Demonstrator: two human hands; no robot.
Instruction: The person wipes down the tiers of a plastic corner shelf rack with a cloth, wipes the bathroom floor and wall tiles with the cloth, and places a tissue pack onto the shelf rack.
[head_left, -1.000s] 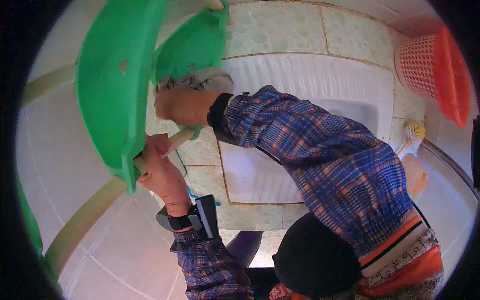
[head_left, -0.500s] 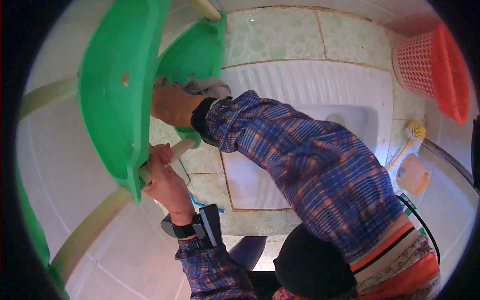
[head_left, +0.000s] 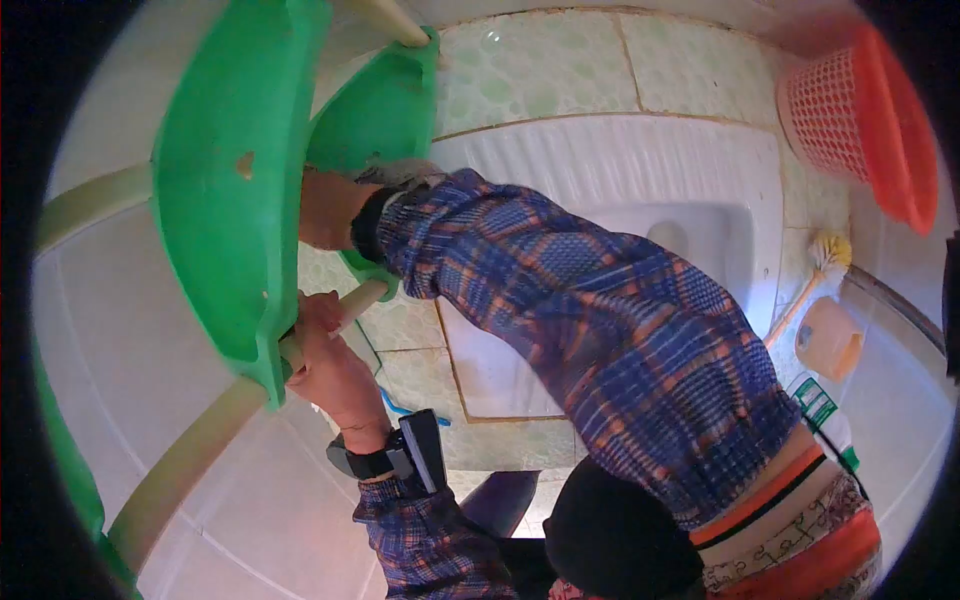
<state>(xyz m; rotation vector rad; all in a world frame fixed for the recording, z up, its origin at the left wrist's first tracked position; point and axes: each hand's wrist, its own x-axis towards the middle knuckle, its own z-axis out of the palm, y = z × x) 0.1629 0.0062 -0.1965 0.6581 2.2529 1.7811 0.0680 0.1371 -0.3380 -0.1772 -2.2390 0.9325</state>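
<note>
A green plastic shelf rack stands on the left, its upper shelf [head_left: 225, 190] tilted in view and its lower shelf [head_left: 375, 110] beyond. My left hand [head_left: 335, 365] is closed round the cream pole [head_left: 362, 298] just under the upper shelf's near corner. Over the lower shelf reaches my right hand [head_left: 328, 212], its fingers hidden behind the upper shelf's edge. A crumpled grey cloth [head_left: 405, 172] lies by my right wrist, partly covered by the sleeve. Whether my right fingers grip the cloth cannot be seen.
A white squat toilet [head_left: 610, 150] is set in the green tiled floor. To the right are a red basket [head_left: 830, 120], a yellow-headed brush [head_left: 828, 255] and a peach-coloured container [head_left: 830, 338]. A blue strip-like object [head_left: 400, 405] lies near my left wrist.
My right hand and forearm have shifted a little left, further behind the upper shelf. Less of the grey cloth shows. My left hand keeps its hold on the pole.
</note>
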